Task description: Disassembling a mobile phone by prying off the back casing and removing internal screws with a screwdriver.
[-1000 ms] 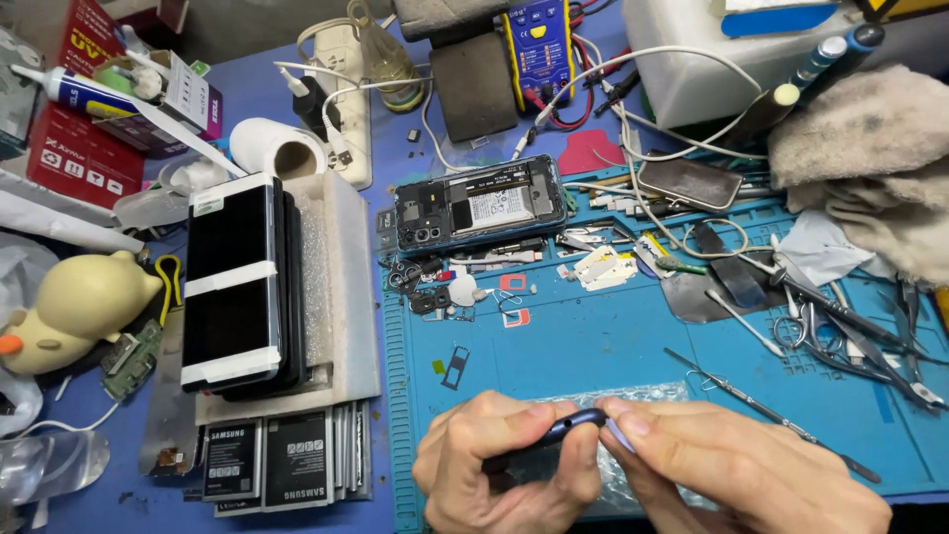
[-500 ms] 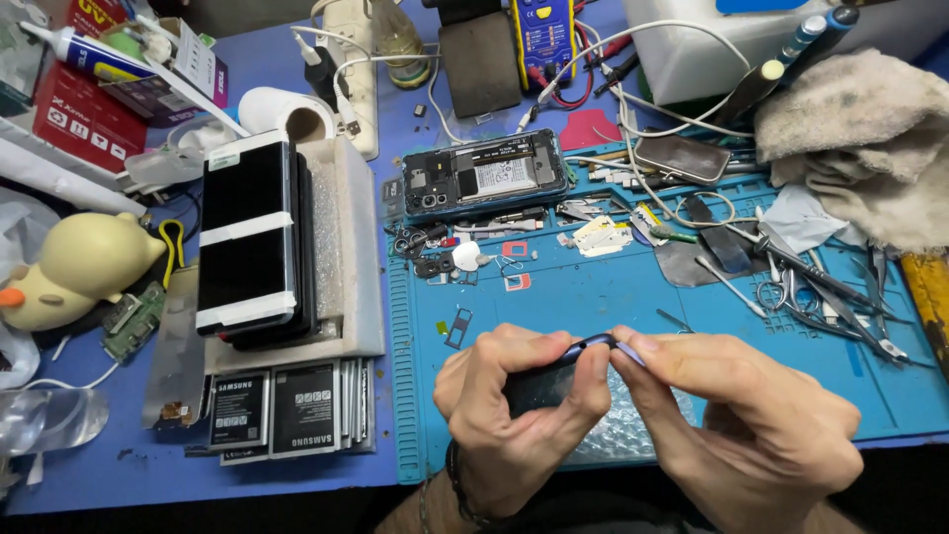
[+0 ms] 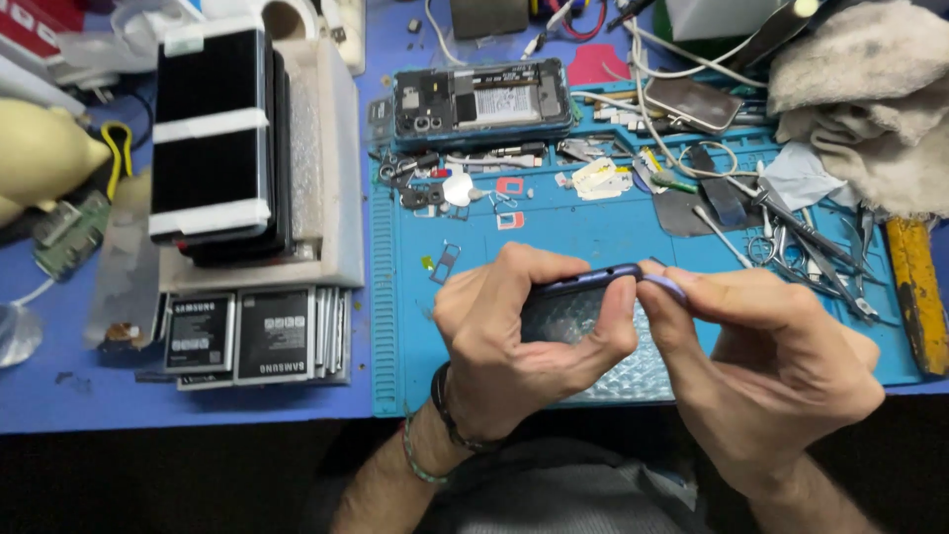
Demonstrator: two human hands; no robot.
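My left hand (image 3: 524, 331) grips a dark phone back cover (image 3: 578, 287) held on edge above the blue work mat (image 3: 554, 232). My right hand (image 3: 766, 351) pinches a small purple pick (image 3: 664, 286) against the cover's right end. Under both hands lies a sheet of bubble wrap (image 3: 633, 371). An opened phone body (image 3: 482, 102) with its insides showing lies at the far side of the mat, apart from both hands.
A stack of black phone screens (image 3: 213, 138) rests on a grey pad at left, with several batteries (image 3: 257, 336) in front. Tweezers and scissors (image 3: 806, 247) lie at right beside a grey cloth (image 3: 865, 89). Small screws and parts (image 3: 465, 188) scatter mid-mat. A yellow toy (image 3: 40, 158) sits far left.
The view has drawn closer and my hands sit higher in it. My left hand has turned the cover more on edge; my right hand keeps the pick at its end.
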